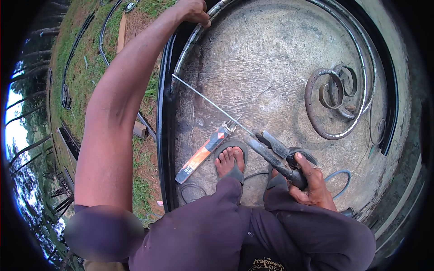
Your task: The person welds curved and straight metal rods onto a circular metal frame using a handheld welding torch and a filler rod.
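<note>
- I watch the left hand [195, 11] at the upper edge of my view, fingers curled around a curved, silver-grey metal tube [182, 56] with dark marks at regular intervals.
- I see the right hand [313, 186] clamped around a scuffed, black, tong-shaped electrode holder [274, 157], near the right knee.
- The holder grips a thin, straight, pale-grey metal rod [212, 104], slanting up and left; its tip is at the tube's lower end, and I cannot tell whether they touch.
- Just left of the sandalled foot lies a slim, orange, black and white packet [203, 156], thin rods poking from its upper end.
- To the right rests a rust-brown, rounded metal scroll [310, 101], curling about smaller loops.
- Beneath is rough, stained grey concrete [266, 67], with a smooth, black metal bar [166, 135] along its left side, beside green grass [141, 194].
</note>
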Demonstrator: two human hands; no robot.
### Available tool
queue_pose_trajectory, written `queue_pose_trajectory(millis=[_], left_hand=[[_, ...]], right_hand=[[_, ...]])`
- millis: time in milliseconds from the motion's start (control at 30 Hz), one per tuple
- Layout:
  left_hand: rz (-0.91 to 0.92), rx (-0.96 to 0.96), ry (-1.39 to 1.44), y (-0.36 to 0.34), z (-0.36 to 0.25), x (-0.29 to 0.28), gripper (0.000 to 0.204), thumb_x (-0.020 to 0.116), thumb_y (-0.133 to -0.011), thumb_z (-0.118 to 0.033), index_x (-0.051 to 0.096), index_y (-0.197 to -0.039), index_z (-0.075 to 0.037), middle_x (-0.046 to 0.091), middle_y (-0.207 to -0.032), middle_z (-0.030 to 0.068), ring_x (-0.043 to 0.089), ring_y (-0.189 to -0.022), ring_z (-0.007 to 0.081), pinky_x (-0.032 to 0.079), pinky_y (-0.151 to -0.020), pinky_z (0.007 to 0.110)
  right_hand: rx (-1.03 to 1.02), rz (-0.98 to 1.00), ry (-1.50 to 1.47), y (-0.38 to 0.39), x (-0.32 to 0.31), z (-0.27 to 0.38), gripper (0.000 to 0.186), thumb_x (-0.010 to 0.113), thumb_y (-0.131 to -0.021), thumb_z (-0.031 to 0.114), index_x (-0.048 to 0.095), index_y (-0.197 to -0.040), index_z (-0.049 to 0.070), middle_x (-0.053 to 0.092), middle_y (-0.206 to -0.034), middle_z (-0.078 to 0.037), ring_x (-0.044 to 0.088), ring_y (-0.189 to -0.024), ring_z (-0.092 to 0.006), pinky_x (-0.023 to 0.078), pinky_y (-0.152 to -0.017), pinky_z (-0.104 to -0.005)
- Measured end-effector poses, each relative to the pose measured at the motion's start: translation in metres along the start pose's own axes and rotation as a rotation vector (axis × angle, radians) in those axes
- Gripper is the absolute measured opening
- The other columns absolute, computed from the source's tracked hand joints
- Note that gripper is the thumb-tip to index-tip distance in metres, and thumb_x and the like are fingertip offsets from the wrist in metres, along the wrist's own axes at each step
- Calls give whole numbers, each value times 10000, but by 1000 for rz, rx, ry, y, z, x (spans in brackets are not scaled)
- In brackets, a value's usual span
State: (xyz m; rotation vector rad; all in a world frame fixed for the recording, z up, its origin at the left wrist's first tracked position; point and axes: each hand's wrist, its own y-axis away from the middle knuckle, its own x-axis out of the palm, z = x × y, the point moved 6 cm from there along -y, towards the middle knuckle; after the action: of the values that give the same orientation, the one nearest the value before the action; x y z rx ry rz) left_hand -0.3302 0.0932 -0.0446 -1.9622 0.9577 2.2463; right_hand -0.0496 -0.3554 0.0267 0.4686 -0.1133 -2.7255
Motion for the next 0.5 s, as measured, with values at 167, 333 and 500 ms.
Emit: queue_pose_trajectory(millis=[167,333,500], left_hand=[[-96,43,-14,2,-1,-6,523,854,-698,-447,793,-1001,-24,740,-1027,241,707,-1011,368,560,-922,461],[-108,53,16,2,0,-5,512,858,-694,-449,801,-981,-29,742,-1020,244,707,-1013,372,561,-922,460],[-105,57,1,1,0,-4,517,855,-690,-455,803,-983,-32,742,-1024,247,704,-1025,372,558,-926,461]], right_hand=[[38,9,33,0,0,0,877,628,-674,-83,486,-1522,89,747,-1055,-204,746,-766,-335,573,-701,-364],[1,-29,3,2,-1,4,886,631,-675,-88,474,-1530,90,747,-1029,-200,743,-751,-340,573,-683,-379],[-54,-51,68,-3,-2,7,884,649,-672,-81,473,-1525,70,745,-1025,-209,744,-757,-349,577,-692,-386]])
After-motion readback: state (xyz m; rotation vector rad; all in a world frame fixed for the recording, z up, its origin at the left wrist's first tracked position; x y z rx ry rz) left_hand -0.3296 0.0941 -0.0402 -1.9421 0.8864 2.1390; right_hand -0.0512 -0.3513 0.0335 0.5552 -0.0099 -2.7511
